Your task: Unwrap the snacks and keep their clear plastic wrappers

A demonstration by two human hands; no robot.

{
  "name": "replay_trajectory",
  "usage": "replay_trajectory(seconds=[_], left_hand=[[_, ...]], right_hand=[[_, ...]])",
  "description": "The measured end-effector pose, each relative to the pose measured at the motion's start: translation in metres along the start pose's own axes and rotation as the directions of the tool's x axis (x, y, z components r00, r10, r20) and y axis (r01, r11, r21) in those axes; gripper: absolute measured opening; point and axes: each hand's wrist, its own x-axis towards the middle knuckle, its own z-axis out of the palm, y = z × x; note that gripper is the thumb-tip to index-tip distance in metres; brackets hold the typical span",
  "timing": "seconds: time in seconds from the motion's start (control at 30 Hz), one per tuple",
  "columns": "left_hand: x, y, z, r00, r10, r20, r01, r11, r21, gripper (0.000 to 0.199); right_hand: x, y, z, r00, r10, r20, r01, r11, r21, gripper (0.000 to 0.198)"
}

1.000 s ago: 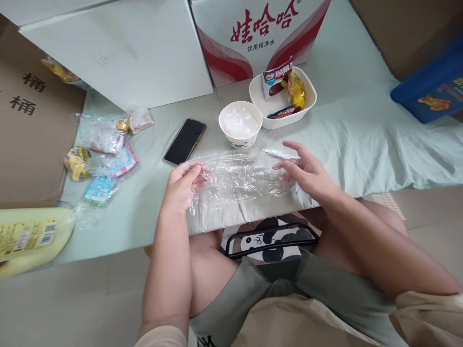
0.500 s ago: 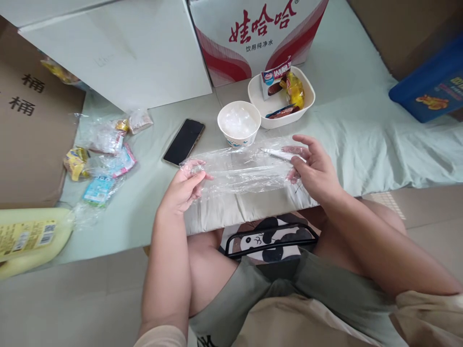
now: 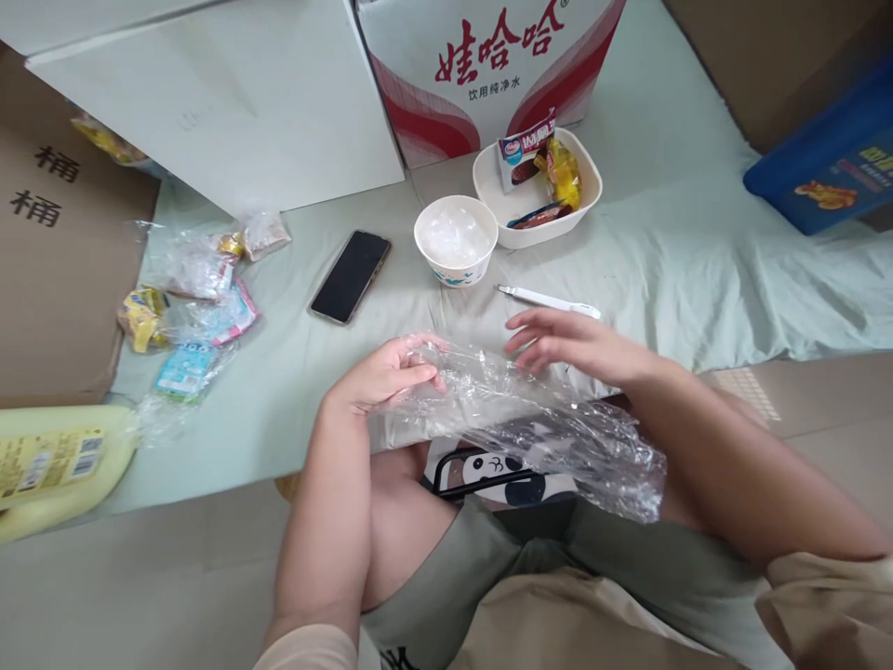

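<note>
My left hand [image 3: 394, 374] is closed on one end of a sheet of clear plastic film [image 3: 530, 409]. The crinkled film runs to the right, over the cloth's front edge and above my lap. My right hand [image 3: 568, 346] has its fingers stretched out and apart, just over the film, holding nothing. Right behind it, a small knife with a slim white handle [image 3: 551, 301] lies on the pale green cloth, its metal tip pointing left. A white paper bowl [image 3: 457, 272] with crumpled clear plastic [image 3: 455, 233] inside stands beyond my hands.
An oval white tray [image 3: 593, 200] holds several wrapped snacks. A phone [image 3: 351, 276] lies left of the bowl, and packaged snacks [image 3: 185, 368] are heaped farther left. A printed carton [image 3: 488, 102] and white box [image 3: 230, 112] stand behind. A blue container [image 3: 823, 158] sits at right, a yellow jug [image 3: 62, 456] at left.
The knife has left my right hand and lies on the cloth. My right hand has let go of the film, whose right end has swung down toward my lap. My left hand has shifted right.
</note>
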Motion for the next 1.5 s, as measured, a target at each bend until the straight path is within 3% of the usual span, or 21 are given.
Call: replay_trajectory(seconds=[0.07, 0.2, 0.3, 0.37, 0.47, 0.53, 0.63, 0.73, 0.9, 1.1, 1.27, 1.5], left_hand=[[0.002, 0.001, 0.002, 1.000, 0.011, 0.027, -0.012, 1.000, 0.025, 0.047], [0.002, 0.000, -0.001, 0.996, 0.042, 0.080, -0.038, 0.998, -0.055, 0.055], [0.001, -0.003, -0.007, 0.996, 0.075, 0.056, -0.064, 0.981, -0.184, 0.074], [0.000, -0.003, -0.010, 0.989, 0.130, -0.069, -0.144, 0.948, -0.283, 0.087], [0.001, -0.001, -0.007, 0.928, 0.191, -0.321, -0.307, 0.878, -0.366, 0.093], [0.003, 0.002, 0.002, 0.899, 0.217, -0.381, -0.366, 0.849, -0.381, 0.093], [0.010, 0.003, 0.023, 0.938, 0.263, -0.225, -0.336, 0.849, -0.408, 0.094], [0.019, 0.000, 0.043, 0.966, 0.257, -0.031, -0.249, 0.889, -0.385, 0.081], [0.029, -0.008, 0.047, 0.971, 0.166, -0.170, -0.194, 0.968, -0.161, 0.035], [0.017, -0.007, 0.029, 0.982, 0.163, -0.093, -0.162, 0.987, 0.012, 0.032], [0.010, -0.008, 0.022, 0.962, 0.271, 0.027, -0.269, 0.960, -0.072, 0.048], [0.018, -0.009, 0.022, 0.901, 0.372, -0.224, -0.420, 0.879, -0.225, 0.027]], right_hand=[[0.003, 0.004, 0.014, 0.990, 0.054, 0.130, -0.046, 0.997, -0.063, 0.056], [0.006, 0.008, 0.032, 0.941, 0.079, 0.331, -0.022, 0.985, -0.172, 0.018], [0.004, 0.007, 0.037, 0.934, 0.031, 0.355, 0.005, 0.995, -0.099, 0.017], [0.002, 0.006, 0.039, 0.944, 0.024, 0.328, -0.013, 0.999, -0.037, 0.020], [0.002, 0.006, 0.042, 0.970, -0.014, 0.243, 0.001, 0.999, 0.052, 0.026], [0.004, 0.009, 0.044, 0.993, -0.038, 0.115, 0.028, 0.996, 0.081, 0.030], [0.009, 0.013, 0.046, 0.990, -0.040, -0.133, 0.043, 0.999, 0.016, 0.033], [0.013, 0.016, 0.046, 0.963, -0.073, -0.259, 0.053, 0.995, -0.084, 0.031], [0.012, 0.014, 0.043, 0.969, -0.081, -0.234, 0.065, 0.995, -0.076, 0.038], [0.014, 0.016, 0.041, 0.958, -0.098, -0.270, 0.080, 0.994, -0.076, 0.021], [0.016, 0.020, 0.042, 0.956, -0.098, -0.278, 0.127, 0.988, 0.090, 0.030], [0.016, 0.021, 0.039, 0.917, -0.110, -0.384, 0.220, 0.941, 0.255, 0.003]])
